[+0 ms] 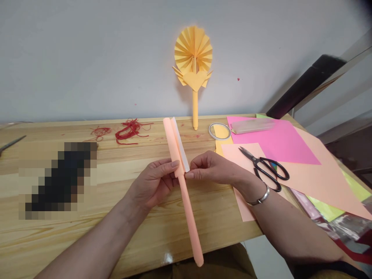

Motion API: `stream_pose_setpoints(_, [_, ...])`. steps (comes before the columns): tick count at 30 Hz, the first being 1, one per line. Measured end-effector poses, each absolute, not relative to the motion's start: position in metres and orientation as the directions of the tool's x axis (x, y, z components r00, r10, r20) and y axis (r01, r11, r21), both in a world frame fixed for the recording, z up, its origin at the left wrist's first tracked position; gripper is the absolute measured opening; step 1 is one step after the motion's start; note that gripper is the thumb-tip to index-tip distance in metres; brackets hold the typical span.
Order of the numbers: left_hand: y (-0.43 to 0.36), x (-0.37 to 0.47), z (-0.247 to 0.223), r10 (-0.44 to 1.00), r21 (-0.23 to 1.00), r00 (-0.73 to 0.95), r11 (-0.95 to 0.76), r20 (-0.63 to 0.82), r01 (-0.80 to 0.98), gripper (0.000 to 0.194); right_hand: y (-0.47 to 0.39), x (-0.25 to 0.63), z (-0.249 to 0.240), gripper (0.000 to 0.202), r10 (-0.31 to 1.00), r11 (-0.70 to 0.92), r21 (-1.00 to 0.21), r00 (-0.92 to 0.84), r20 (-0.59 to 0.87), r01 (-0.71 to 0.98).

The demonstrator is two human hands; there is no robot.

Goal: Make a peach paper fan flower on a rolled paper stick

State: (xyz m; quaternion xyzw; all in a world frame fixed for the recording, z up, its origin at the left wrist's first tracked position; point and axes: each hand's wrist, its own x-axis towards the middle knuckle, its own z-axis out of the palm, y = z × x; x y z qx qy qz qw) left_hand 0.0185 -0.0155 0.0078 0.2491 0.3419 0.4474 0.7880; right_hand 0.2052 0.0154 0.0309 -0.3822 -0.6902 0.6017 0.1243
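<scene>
Nearest the camera, two bare forearms [95,240] are seen entering from the lower frame, the right one ringed by a silver bracelet [260,195]. A peach paper rod [190,221] is held between them, its rounded near end extended past the table edge [154,267]. Around its far part a peach paper sleeve [171,141] is set, and along the sleeve's right side a white strip [180,145] is noted. The sleeve is grasped low down by the left hand [154,182], thumb laid across the front, fingers curled behind. By the right hand [217,166], the lower end of the strip appears to be pinched between thumb and index finger; the exact contact is partly hidden. The strip is directed up and away from the right fingertips, slightly leftward, its long axis roughly parallel to rod and sleeve; the right hand is nearer to it, the left thumb being just beside, across the sleeve. Count: rod, one; sleeve, one; strip, one; yellow paper fan ornament [194,79] propped at the wall, one; red thread bundles [130,130], two; black-handled scissors [254,159], one pair, lying partly on a peach sheet [245,209]; pale ring [210,136], one, possibly a tape roll; magenta sheet [279,141], one; translucent pouch [251,125], one, contents not readable.
</scene>
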Motion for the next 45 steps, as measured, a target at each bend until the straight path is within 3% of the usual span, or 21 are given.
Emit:
stream_pose_setpoints(5, [-0.0158,0.0192,0.0118,0.884,0.730,0.339,0.459,-0.321,-0.506,0.011,0.0186,0.2116,0.0356,0.034,0.603,0.080,-0.887,-0.731,-0.320,0.454])
stream_pose_setpoints(13, [-0.0161,0.0215,0.0111,0.895,0.769,0.293,0.441,-0.337,-0.463,0.008,0.0146,0.2069,0.0359,0.018,0.818,0.160,-0.954,-0.576,-0.017,0.254])
stream_pose_setpoints(22, [-0.0167,0.0219,0.0102,0.888,0.766,0.303,0.455,-0.347,-0.454,0.008,0.0118,0.2046,0.0410,0.015,0.798,0.213,-0.910,-0.601,-0.048,0.355])
stream_pose_setpoints(34, [-0.0177,0.0212,0.0087,0.880,0.774,0.331,0.462,-0.341,-0.432,0.009,0.0117,0.2060,0.0384,0.029,0.747,0.228,-0.900,-0.659,-0.083,0.372])
stream_pose_setpoints(45, [-0.0174,0.0211,0.0073,0.876,0.781,0.343,0.466,-0.340,-0.416,0.010,0.0115,0.2067,0.0395,0.026,0.728,0.240,-0.884,-0.677,-0.110,0.402])
